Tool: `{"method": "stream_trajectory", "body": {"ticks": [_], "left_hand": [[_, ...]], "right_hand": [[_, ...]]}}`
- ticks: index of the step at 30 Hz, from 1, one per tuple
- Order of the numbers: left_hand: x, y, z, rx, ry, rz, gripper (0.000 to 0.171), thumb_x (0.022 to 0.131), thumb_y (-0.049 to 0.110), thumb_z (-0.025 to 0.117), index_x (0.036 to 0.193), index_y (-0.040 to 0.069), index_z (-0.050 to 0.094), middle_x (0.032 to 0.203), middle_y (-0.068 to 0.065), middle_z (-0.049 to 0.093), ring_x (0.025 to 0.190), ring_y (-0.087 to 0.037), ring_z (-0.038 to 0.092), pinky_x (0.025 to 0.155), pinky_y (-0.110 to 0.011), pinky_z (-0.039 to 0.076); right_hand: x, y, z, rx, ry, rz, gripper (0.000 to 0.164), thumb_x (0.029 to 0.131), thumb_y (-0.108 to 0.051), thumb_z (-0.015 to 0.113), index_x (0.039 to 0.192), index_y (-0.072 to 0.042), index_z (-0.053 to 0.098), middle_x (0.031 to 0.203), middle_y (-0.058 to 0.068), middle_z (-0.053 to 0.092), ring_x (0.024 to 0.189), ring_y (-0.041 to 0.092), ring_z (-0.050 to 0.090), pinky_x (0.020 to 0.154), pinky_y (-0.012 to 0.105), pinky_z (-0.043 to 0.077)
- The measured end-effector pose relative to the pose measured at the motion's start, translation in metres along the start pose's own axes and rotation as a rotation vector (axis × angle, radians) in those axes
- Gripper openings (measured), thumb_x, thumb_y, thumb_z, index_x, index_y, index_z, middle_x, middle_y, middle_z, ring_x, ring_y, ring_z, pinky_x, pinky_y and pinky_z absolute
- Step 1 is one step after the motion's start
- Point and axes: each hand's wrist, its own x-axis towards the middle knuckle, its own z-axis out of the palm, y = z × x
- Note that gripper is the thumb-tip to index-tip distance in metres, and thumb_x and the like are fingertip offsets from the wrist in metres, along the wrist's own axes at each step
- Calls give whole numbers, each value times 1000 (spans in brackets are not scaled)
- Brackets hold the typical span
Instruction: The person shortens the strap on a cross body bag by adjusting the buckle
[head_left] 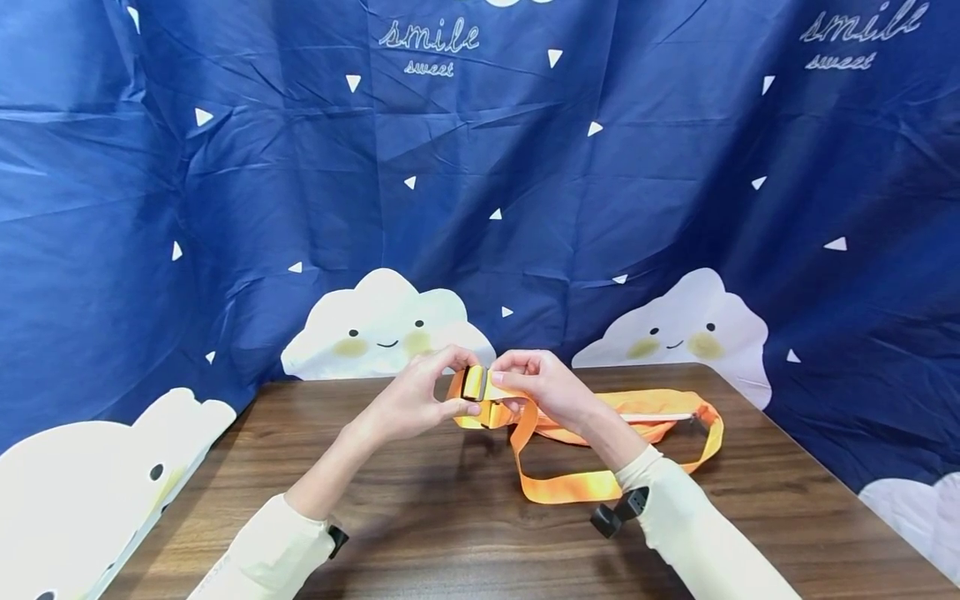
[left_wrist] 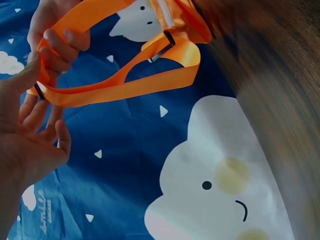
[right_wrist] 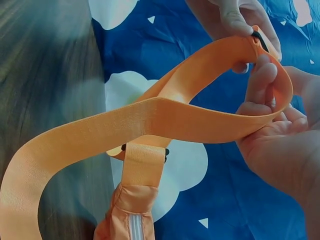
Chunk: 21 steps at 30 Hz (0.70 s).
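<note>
A black slider sits on the orange strap, held up between the two hands over the far part of the wooden table; the left hand pinches the slider between thumb and fingers; the right hand grips the webbing just beside it, fingers curled, the strap looping round them; from there the strap drops in a broad curve, runs under the right forearm and bends back up to the orange bag, which lies on the table to the right (its pale zip faces up); a second black fitting joins a short strap at the bag's near end, hanging below the held loop.

Farther out, cream sleeves cover both forearms, with a black device at the right wrist; behind the table hangs a blue cloth printed with white triangles, smiling clouds and the words "smile sweet".
</note>
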Motion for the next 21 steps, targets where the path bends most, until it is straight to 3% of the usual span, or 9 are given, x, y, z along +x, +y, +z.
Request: {"method": "stream_trajectory", "body": {"ticks": [6,13,21], "left_hand": [[-1,0,-1,8,7,13,49,77,10,91,116,10,62,102,6,66,97,-12,62,93,-40,50],[0,0,-1,11,15,5,49,77,11,92,116,10,63,102,6,67,95,-10,62,92,-40,51],[0,0,-5,34,11,13,50,76,14,93,117,10,65,106,8,66,97,-11,61,91,-40,51]], "right_hand": [[1,2,3,2,14,-2,17,98,-13,69,106,2,68,68,9,56,58,29,46,54,31,47],[2,5,7,68,40,10,16,99,-10,68,108,3,66,68,8,56,53,18,49,51,27,45],[3,5,7,66,42,34,20,97,-13,70,108,3,66,69,8,57,53,20,48,50,27,44]]}}
